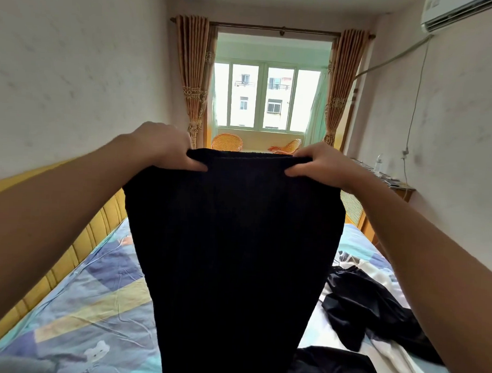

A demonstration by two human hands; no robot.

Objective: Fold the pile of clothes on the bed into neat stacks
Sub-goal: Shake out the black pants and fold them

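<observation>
Left arm: stretched forward and up from the lower left, forearm bare, wrist level with the top edge of the black garment [234, 255].
Left hand [160, 144]: up at the garment's left top corner, fingers curled over the back of the hem, thumb pressed flat along the front, pinching the cloth.
Right arm: reaching in from the lower right, mirroring the left, forearm bare.
Right hand [326, 164]: on the right top corner, same hold, thumb across the front, fingers wrapped behind and clamped on the fabric.
Black garment: held up in the air between both hands, top edge stretched nearly straight, the rest hanging down the middle of the view and off the bottom edge.
Bed [95, 306]: under the hanging cloth, patterned blue sheet, yellow padded headboard [78, 250] along the left.
Other clothes: a dark crumpled piece [369, 307] lies on the bed to the right, on white fabric [395, 356]; another dark piece [330, 365] sits near the bottom edge.
</observation>
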